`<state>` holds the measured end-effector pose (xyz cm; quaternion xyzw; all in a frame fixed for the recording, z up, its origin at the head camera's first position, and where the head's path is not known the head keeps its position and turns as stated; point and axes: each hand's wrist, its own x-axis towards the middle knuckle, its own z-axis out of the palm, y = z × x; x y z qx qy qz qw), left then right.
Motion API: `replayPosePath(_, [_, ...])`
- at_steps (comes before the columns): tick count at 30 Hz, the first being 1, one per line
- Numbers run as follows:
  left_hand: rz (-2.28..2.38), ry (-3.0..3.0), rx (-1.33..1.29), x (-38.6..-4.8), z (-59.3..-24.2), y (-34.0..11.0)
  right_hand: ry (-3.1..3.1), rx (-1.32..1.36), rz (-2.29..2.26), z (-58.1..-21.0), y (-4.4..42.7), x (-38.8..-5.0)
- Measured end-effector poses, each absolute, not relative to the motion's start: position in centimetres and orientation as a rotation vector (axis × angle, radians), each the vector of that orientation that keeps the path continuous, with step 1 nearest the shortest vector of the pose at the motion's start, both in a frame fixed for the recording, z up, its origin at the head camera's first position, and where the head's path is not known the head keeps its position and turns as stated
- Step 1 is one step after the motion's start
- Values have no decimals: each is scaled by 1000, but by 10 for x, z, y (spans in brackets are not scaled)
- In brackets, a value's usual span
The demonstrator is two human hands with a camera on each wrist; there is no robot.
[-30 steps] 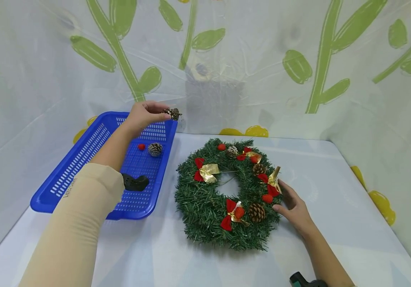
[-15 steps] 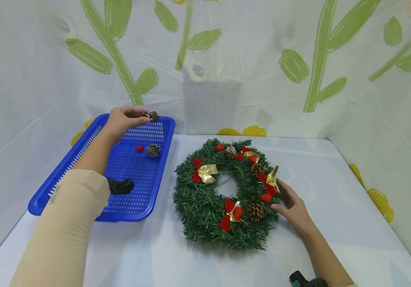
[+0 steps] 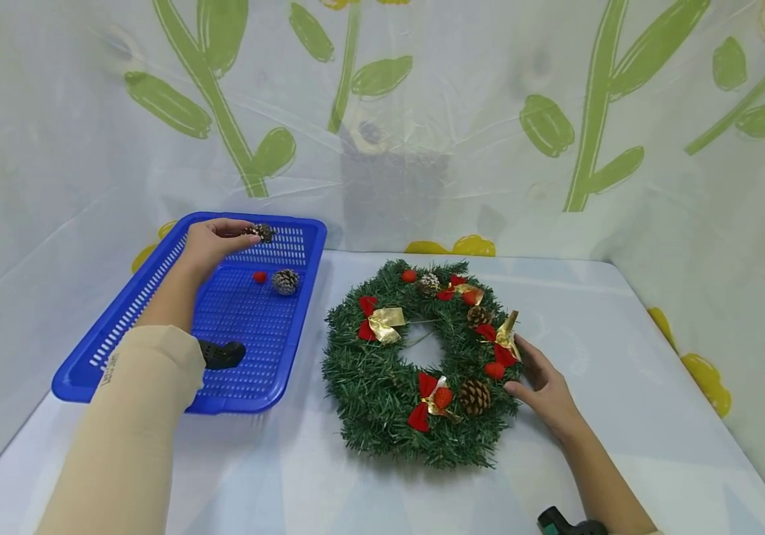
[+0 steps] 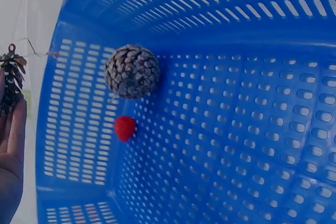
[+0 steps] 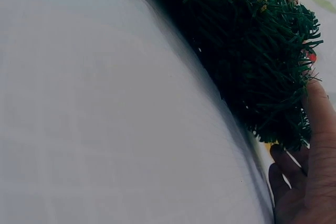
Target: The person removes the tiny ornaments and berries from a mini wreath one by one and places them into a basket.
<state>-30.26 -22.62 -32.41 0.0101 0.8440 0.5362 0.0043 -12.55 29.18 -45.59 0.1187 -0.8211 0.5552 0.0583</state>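
Note:
My left hand [image 3: 212,244] pinches a small pinecone [image 3: 261,232] above the far part of a blue basket [image 3: 305,327]. In the left wrist view a thin wire sticks out from that pinecone [image 4: 12,80]. Inside the basket lie a larger white-tipped pinecone [image 3: 285,281] and a small red berry [image 3: 259,276]. On the table, a green wreath [image 3: 376,394] carries red and gold bows, red berries and several pinecones. At its right edge my right hand [image 3: 548,394] holds the wreath between thumb and fingers; some fingertips are hidden by the greenery.
The basket stands on the left of the white table [image 3: 596,319], left of the wreath. White curtains [image 3: 463,134] with a printed plant pattern close off the back and sides. A black wrist device [image 3: 222,354] sits by the left sleeve.
My left hand has moved left and down with the small pinecone, from the basket's far right corner to over its inside. The right hand and the wreath have stayed in place.

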Motion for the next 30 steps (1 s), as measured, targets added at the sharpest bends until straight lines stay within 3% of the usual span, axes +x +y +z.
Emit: replayPosePath(30, [1735,2518,-497,-311,-385,-266,-2480,373,1663,-456,291,-125])
